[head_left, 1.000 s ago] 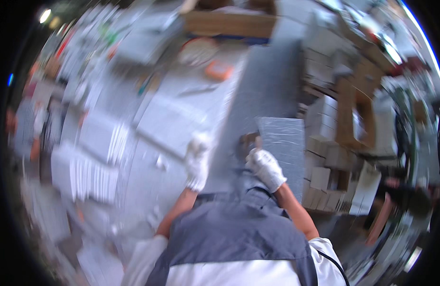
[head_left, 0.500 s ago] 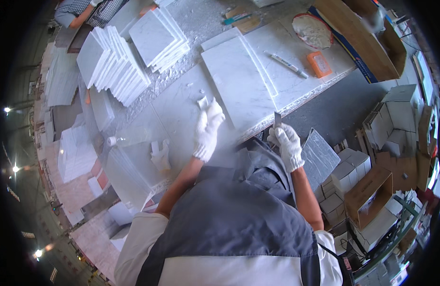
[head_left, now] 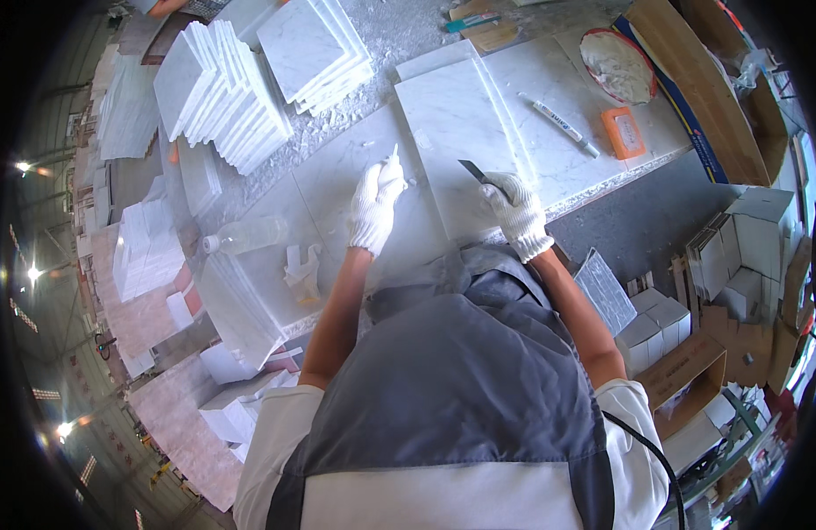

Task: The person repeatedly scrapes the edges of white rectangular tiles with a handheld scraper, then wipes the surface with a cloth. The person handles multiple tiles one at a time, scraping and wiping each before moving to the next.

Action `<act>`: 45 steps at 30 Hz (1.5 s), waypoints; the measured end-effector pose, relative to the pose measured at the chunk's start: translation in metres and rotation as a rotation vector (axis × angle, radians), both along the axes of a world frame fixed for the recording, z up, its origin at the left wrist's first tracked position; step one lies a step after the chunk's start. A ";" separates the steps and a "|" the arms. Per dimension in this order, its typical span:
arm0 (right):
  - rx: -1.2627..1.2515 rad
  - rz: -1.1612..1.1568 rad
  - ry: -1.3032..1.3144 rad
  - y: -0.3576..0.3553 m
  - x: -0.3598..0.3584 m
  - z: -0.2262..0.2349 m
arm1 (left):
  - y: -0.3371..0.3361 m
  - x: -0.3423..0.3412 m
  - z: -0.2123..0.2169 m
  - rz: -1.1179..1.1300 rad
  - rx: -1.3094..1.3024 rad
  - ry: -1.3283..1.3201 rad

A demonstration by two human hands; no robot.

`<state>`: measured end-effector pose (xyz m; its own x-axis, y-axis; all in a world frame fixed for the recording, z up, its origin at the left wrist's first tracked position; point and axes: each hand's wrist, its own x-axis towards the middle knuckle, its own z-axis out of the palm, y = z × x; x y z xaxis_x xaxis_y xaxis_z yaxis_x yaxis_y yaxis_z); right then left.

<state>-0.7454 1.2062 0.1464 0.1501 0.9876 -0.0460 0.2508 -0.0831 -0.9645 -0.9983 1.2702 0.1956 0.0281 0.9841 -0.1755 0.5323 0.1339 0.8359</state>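
Observation:
My left hand [head_left: 375,208], in a white knit glove, is closed over the marble tabletop with a small whitish piece [head_left: 395,153] poking up from its fingertips. The piece is too small to name surely. In my right hand [head_left: 518,212], also gloved, is a dark flat scraper blade [head_left: 472,170], pointing up and left above a white marble slab [head_left: 461,132]. That slab lies on another one, its left edge between my hands. A few white crumbs [head_left: 367,143] are scattered on the surface beyond my left hand.
Stacked marble tiles [head_left: 218,97] stand at the far left. A clear bottle [head_left: 249,236] lies left, near a whitish crumpled scrap [head_left: 302,274]. To the right are a marker [head_left: 562,126], an orange box [head_left: 623,132], a red-rimmed bowl [head_left: 618,66] of white material and a long carton [head_left: 691,79].
My right hand has moved left and forward with the blade, from the table's edge to over the slab. My left hand stays about where it was, its fingers now closed.

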 end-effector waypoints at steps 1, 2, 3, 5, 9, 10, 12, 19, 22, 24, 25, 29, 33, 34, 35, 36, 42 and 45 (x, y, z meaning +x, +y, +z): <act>-0.013 0.008 0.031 0.003 -0.001 0.001 | 0.002 -0.001 -0.002 -0.007 -0.013 0.001; 0.002 0.019 0.065 0.004 -0.002 0.002 | 0.003 -0.003 -0.005 -0.013 -0.018 -0.005; 0.055 0.015 0.023 0.005 -0.002 0.003 | 0.005 -0.004 -0.007 -0.030 -0.013 -0.016; 0.025 0.018 -0.034 0.006 -0.002 0.003 | 0.011 -0.007 -0.012 -0.056 -0.035 0.011; 0.046 0.027 -0.029 0.005 -0.001 -0.003 | 0.020 -0.011 -0.016 -0.144 0.045 0.208; 0.034 0.027 -0.036 0.005 -0.001 -0.004 | 0.021 -0.011 -0.015 -0.131 0.011 0.181; 0.041 0.021 -0.056 0.005 0.000 -0.006 | 0.023 -0.011 -0.011 -0.107 -0.056 0.127; -0.025 0.030 -0.020 0.006 0.002 -0.006 | 0.024 -0.010 -0.002 -0.170 -0.011 0.320; -0.058 0.026 -0.009 0.007 0.001 -0.007 | 0.027 -0.010 -0.006 -0.159 -0.035 0.364; -0.068 0.018 0.008 0.007 0.001 -0.008 | 0.030 -0.010 -0.010 -0.161 -0.041 0.418; -0.080 0.020 0.000 0.007 0.001 -0.008 | 0.031 -0.010 -0.011 -0.163 -0.029 0.451; -0.071 0.016 0.016 0.006 0.001 -0.005 | 0.033 -0.005 -0.009 -0.175 -0.023 0.555; -0.029 0.031 0.001 0.007 0.002 -0.001 | 0.035 0.002 0.001 -0.176 -0.014 0.567; -0.046 0.035 -0.005 0.008 0.002 0.001 | 0.035 0.003 0.003 -0.180 -0.033 0.578; -0.041 0.037 -0.014 0.008 0.002 0.002 | 0.036 0.005 0.005 -0.183 -0.052 0.588; -0.016 0.033 -0.033 0.008 0.002 0.003 | 0.036 0.006 0.007 -0.186 -0.071 0.599; -0.061 0.028 0.010 0.008 0.001 0.006 | 0.037 0.010 0.008 -0.196 0.033 0.697; -0.075 0.033 0.014 0.008 0.002 0.006 | 0.038 0.011 0.008 -0.199 0.036 0.717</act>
<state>-0.7434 1.2146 0.1525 0.1159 0.9858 -0.1219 0.2409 -0.1469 -0.9594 -0.9871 1.3078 0.2039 0.0971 0.9778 -0.1855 0.9602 -0.0430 0.2759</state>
